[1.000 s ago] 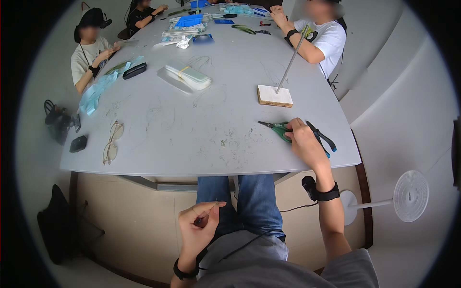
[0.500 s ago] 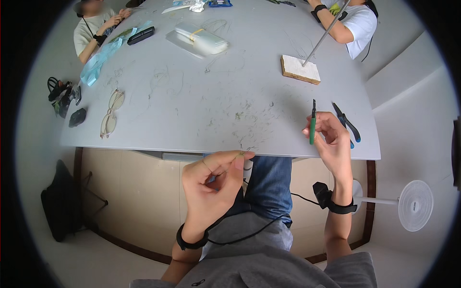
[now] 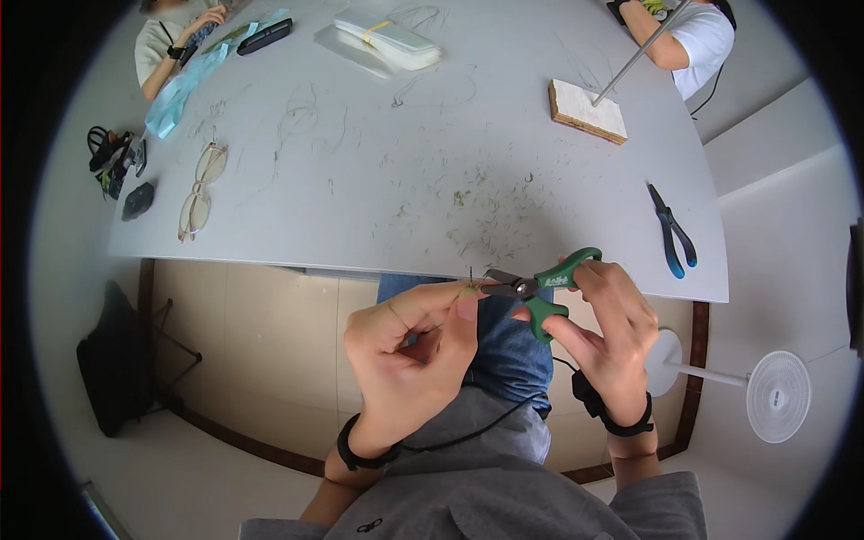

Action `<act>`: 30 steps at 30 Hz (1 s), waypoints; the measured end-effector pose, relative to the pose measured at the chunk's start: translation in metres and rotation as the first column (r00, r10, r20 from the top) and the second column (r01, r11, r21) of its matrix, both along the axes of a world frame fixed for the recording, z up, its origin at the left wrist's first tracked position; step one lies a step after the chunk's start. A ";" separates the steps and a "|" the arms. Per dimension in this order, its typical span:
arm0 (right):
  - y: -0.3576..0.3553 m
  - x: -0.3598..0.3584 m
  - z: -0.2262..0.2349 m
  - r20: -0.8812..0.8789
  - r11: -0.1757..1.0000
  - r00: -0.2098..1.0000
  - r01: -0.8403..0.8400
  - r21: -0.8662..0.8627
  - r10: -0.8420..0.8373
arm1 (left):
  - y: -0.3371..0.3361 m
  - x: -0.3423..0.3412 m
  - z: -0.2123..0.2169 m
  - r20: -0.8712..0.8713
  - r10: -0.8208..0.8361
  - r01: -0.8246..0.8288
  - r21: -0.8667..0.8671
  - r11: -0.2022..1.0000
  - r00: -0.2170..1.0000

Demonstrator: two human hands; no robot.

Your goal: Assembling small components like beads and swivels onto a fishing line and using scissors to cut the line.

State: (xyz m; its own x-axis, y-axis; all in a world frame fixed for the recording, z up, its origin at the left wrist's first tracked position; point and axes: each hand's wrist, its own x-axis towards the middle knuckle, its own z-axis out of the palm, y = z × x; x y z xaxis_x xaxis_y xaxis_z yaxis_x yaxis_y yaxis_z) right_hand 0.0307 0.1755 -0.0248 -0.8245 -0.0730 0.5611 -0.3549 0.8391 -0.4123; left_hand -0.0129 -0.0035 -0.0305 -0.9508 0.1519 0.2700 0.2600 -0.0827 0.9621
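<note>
My left hand (image 3: 409, 346) is closed in a pinch, thumb against forefinger, near the table's front edge. Between those fingertips sits a tiny greenish piece with a thin dark strand (image 3: 471, 274) sticking up; its exact kind is too small to make out. A fine thread seems to cross the forefinger. In my right hand (image 3: 616, 333) is a pair of scissors (image 3: 525, 288) with green handles, thumb in one loop and fingers in the other. The blades are parted and point left, with their tips right at the pinched piece.
Blue-handled pliers (image 3: 670, 234) lie at the table's right. Behind them a metal rod (image 3: 630, 63) rises from a white-topped wooden block (image 3: 585, 112). Loose green clippings (image 3: 459, 198) scatter mid-table. Eyeglasses (image 3: 202, 189) and banded clear plastic sleeves (image 3: 387, 40) lie farther off. Two people sit across.
My right hand has moved left and down, bringing the scissors, now with blades parted, to my left fingertips. My left hand keeps its pinch and has shifted slightly right. The view has tilted a little.
</note>
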 end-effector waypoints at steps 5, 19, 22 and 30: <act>-0.001 -0.001 0.002 -0.079 0.998 0.997 -0.007 0.063 0.011 | -0.002 0.001 -0.001 -0.056 0.014 -0.013 0.012 1.000 0.998; -0.001 0.003 0.002 -0.121 0.995 0.993 0.024 0.100 -0.012 | -0.002 0.003 0.000 -0.118 -0.001 0.001 -0.003 1.000 0.993; -0.001 0.004 0.003 -0.113 0.992 0.993 0.041 0.116 -0.028 | 0.000 0.003 -0.001 -0.137 0.012 -0.012 0.001 1.000 0.990; -0.002 0.003 0.004 -0.124 0.993 0.992 0.030 0.117 -0.015 | -0.002 0.003 -0.003 -0.170 0.011 -0.018 -0.039 0.999 0.985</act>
State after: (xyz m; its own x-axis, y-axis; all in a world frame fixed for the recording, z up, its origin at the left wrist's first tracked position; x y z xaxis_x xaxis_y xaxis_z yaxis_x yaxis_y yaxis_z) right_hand 0.0334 0.1737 -0.0209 -0.7518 -0.1272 0.6470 -0.3776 0.8875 -0.2643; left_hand -0.0102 -0.0060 -0.0338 -0.8937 0.1526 0.4220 0.4210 -0.0402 0.9061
